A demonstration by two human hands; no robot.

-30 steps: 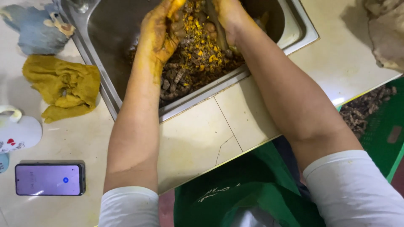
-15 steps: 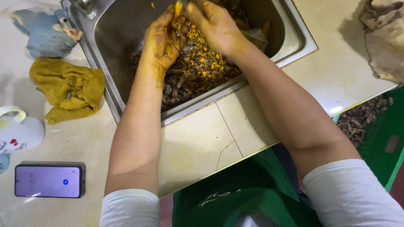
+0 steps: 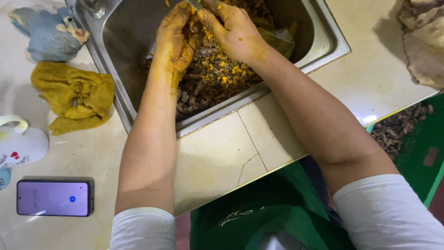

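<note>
Sink (image 3: 323, 48) holding brown roots (image 3: 208, 83); my stained left hand (image 3: 175, 39) clenches a piece, right hand (image 3: 233, 30) grips a blade, tip cut off. Yellow cloth (image 3: 76, 95), phone (image 3: 54, 198), mug (image 3: 18, 146) lie left.

I see a heap of knobbly brown turmeric roots (image 3: 208, 81) mixed with bright yellow-orange cut bits, piled loosely in the steel sink (image 3: 125, 41) against its near wall.

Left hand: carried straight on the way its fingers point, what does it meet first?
The left hand points up-right at the right hand. It would meet the right hand's fingers and the thin metal tool almost at once; they look close, though depth is unclear.
</note>
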